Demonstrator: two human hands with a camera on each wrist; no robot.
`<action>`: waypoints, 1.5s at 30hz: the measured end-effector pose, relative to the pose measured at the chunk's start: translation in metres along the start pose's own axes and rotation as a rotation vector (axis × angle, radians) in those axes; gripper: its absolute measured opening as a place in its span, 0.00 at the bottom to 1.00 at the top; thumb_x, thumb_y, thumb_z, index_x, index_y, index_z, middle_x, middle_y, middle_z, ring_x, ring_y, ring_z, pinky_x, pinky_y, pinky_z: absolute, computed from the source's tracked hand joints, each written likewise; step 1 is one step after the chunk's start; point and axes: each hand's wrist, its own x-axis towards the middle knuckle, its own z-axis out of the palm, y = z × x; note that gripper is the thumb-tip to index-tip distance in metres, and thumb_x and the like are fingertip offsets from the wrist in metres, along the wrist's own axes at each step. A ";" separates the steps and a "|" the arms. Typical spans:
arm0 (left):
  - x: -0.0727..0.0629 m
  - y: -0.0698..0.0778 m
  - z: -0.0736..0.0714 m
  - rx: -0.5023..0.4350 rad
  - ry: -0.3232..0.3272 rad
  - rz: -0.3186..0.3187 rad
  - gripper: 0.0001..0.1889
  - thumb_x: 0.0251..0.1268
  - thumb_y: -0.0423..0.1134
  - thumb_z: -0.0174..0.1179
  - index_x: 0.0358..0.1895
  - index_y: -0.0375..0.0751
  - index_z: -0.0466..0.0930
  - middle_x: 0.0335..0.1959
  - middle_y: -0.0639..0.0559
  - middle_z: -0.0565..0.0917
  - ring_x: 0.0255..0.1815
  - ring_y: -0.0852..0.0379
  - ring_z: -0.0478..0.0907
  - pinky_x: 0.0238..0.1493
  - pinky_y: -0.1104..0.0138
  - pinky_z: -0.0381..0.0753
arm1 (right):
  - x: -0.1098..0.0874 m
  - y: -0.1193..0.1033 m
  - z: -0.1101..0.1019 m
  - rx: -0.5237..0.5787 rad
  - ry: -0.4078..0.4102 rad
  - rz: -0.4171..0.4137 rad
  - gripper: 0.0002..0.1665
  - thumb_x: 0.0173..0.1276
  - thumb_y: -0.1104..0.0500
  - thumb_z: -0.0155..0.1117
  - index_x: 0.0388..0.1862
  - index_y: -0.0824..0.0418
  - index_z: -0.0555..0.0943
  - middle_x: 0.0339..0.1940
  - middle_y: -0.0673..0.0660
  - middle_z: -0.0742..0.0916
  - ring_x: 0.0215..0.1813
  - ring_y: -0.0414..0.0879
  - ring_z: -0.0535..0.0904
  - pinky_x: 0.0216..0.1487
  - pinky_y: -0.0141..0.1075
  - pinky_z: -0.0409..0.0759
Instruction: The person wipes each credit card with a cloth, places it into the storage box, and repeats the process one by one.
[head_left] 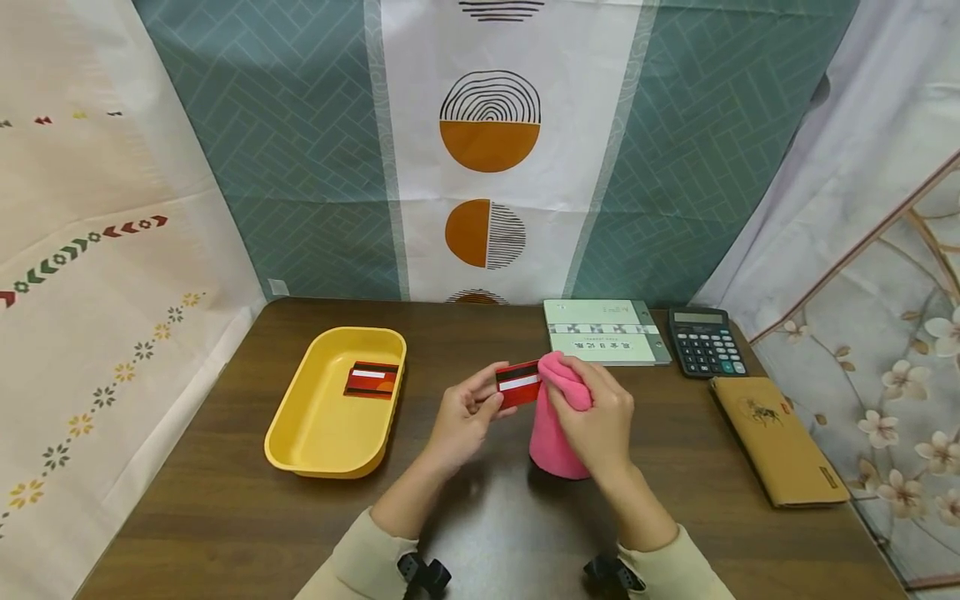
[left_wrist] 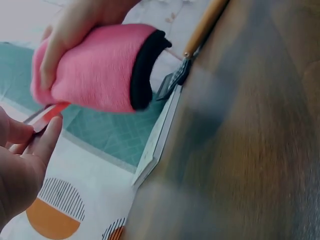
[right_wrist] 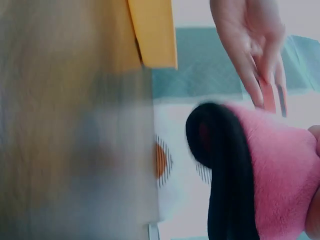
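Observation:
Between thumb and fingers, my left hand (head_left: 462, 419) pinches a red bank card (head_left: 518, 383) with a black stripe and a white strip. A pink cloth (head_left: 557, 429) with a dark edge, seen in the left wrist view, hangs from my right hand (head_left: 597, 413), which grips its folded top. The cloth (left_wrist: 102, 70) covers the card's right end. Both hands are held above the table. A second red card (head_left: 371, 380) lies inside the yellow tray (head_left: 276, 442), left of my hands. In the right wrist view the left hand's fingers hold the card (right_wrist: 268, 96) beyond the cloth.
A pale green book (head_left: 600, 321) lies at the table's back edge. Right of it are a black calculator (head_left: 707, 343) and a tan notebook (head_left: 776, 442). The brown wooden table (head_left: 217, 500) meets a patterned curtain (head_left: 315, 150) behind.

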 end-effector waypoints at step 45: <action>0.008 0.060 -0.117 0.239 0.479 -0.138 0.17 0.69 0.26 0.62 0.60 0.26 0.79 0.41 0.45 0.83 0.31 0.60 0.87 0.40 0.67 0.89 | 0.000 0.038 -0.022 0.024 0.054 0.188 0.24 0.55 0.64 0.81 0.52 0.61 0.88 0.44 0.59 0.90 0.41 0.52 0.86 0.44 0.15 0.75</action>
